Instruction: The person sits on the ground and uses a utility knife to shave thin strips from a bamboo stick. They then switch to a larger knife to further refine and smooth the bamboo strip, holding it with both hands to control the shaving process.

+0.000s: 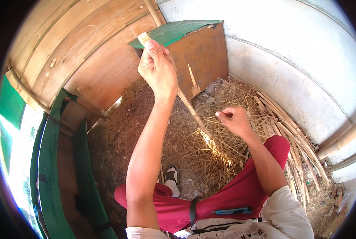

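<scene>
Raised ahead of me, my left hand is closed round a pale bamboo stick, thumb up near its top end. The stick slants down to the right behind my hand and wrist, its lower end reaching the loose straw-like shavings on the ground. My right hand hovers to the right of the stick, apart from it, with fingers curled and thumb against the forefinger. Whatever it may pinch cannot be made out. A teal utility knife lies across my lap on the red trousers.
Long split bamboo strips lie in a pile at right, beside a whitish wall. Ahead stands a wooden box with a green top. Plywood panels rise at far left, and a green-edged wooden frame stands nearer.
</scene>
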The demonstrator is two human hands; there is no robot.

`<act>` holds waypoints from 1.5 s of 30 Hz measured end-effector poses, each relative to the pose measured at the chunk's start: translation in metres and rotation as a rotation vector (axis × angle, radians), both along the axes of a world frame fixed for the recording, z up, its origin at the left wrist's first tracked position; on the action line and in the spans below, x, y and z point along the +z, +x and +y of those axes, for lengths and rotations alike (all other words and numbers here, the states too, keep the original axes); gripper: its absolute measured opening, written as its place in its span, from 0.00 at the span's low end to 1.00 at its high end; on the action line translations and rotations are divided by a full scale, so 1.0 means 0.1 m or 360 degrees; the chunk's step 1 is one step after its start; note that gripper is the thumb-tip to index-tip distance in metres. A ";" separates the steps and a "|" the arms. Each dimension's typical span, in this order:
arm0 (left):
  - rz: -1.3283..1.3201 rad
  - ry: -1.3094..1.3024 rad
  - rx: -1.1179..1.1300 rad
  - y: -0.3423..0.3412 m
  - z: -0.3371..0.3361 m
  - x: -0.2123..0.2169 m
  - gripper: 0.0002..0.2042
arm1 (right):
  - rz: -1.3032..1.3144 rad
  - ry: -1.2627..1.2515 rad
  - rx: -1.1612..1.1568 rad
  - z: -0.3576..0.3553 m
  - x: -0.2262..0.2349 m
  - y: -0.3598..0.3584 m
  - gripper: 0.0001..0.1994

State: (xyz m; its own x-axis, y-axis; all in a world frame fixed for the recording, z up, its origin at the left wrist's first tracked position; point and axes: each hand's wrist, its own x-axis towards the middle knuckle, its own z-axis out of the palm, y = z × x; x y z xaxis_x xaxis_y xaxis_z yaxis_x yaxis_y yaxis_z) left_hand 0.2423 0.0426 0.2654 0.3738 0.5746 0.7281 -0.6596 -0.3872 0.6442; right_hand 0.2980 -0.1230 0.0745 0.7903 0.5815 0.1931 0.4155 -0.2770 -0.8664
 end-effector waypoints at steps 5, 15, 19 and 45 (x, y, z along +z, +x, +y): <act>-0.0026 0.0012 0.0062 -0.07 0.04 -0.05 0.25 | 0.0028 -0.0136 0.0677 -0.28 0.19 -0.46 0.13; -0.0104 -0.0075 0.0101 -0.18 0.18 -0.07 0.25 | -0.0338 -0.0495 0.0474 -0.45 -0.35 -0.60 0.10; -0.0061 -0.0067 0.0105 -0.27 0.28 -0.05 0.26 | -0.0695 0.0046 -0.0019 -0.73 0.08 -0.75 0.07; -0.0033 0.0047 -0.0100 0.09 0.29 0.01 0.28 | 0.0522 -0.1562 -0.0289 -4.19 -4.44 -2.65 0.22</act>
